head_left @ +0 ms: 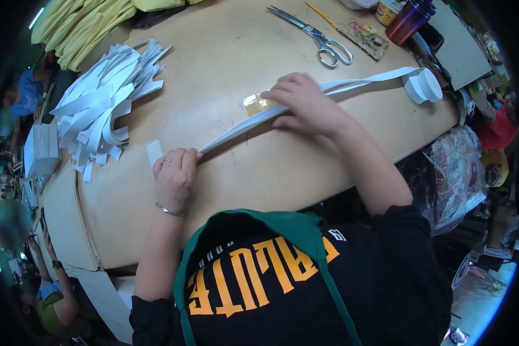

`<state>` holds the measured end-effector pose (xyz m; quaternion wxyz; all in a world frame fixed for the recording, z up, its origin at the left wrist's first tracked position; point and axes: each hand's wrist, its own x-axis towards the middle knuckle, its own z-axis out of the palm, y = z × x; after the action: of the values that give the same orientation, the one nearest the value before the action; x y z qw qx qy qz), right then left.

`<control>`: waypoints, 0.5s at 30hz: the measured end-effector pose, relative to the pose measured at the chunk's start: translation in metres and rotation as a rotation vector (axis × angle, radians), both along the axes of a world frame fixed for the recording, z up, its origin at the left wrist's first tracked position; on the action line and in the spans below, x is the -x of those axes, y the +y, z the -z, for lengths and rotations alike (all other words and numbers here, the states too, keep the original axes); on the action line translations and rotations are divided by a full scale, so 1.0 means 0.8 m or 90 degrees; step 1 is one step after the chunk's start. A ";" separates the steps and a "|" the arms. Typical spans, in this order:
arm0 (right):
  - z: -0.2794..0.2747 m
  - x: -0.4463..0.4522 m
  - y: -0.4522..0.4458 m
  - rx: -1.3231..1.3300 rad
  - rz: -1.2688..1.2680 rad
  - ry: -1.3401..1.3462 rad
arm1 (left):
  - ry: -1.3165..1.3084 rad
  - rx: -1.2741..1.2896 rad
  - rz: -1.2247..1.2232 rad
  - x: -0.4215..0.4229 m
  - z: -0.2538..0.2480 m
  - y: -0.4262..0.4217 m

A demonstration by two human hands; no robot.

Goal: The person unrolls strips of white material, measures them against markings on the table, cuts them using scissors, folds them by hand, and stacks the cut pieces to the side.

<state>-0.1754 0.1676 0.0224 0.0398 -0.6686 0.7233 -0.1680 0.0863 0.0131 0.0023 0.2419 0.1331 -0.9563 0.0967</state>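
Note:
A long white band [236, 132] lies stretched slantwise across the table. My left hand [177, 173], with a ring and a bracelet, is closed on its near left end. My right hand [308, 106] curves over the middle of the band, fingers on the far side and thumb on the near side, slightly blurred. Beyond it the band runs as two strands to white rolls [422, 85] at the right. A piece of clear yellowish tape [254, 104] lies beside the right fingertips. Next to my left hand is a short white strip [154, 153].
A heap of cut white strips [101, 101] lies at the left, with yellow cloth [86, 29] behind it. Scissors [314, 37], a yellow pencil [323, 16] and a dark tumbler [409, 23] stand or lie at the back. Other people are at the left edge.

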 end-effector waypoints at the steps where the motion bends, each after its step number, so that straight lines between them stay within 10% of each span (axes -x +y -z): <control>1: -0.003 -0.014 -0.012 -0.006 -0.017 -0.048 | 0.002 0.000 0.001 -0.001 0.000 0.000; 8: -0.001 -0.105 -0.078 -0.110 -0.119 -0.082 | 0.047 -0.084 0.047 -0.019 0.008 -0.015; 11: 0.000 -0.100 -0.090 -0.168 -0.090 -0.219 | 0.134 -0.393 -0.002 -0.021 0.004 -0.013; 13: -0.007 -0.087 -0.093 -0.222 -0.070 -0.324 | 0.375 -1.010 -0.003 -0.015 0.023 -0.015; 15: -0.013 -0.080 -0.095 -0.264 -0.044 -0.408 | 0.397 -1.097 -0.034 -0.014 0.003 -0.006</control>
<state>-0.1112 0.0918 0.0330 0.4040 -0.5838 0.6699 -0.2170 0.0972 0.0081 0.0002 0.3037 0.3095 -0.5858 -0.6847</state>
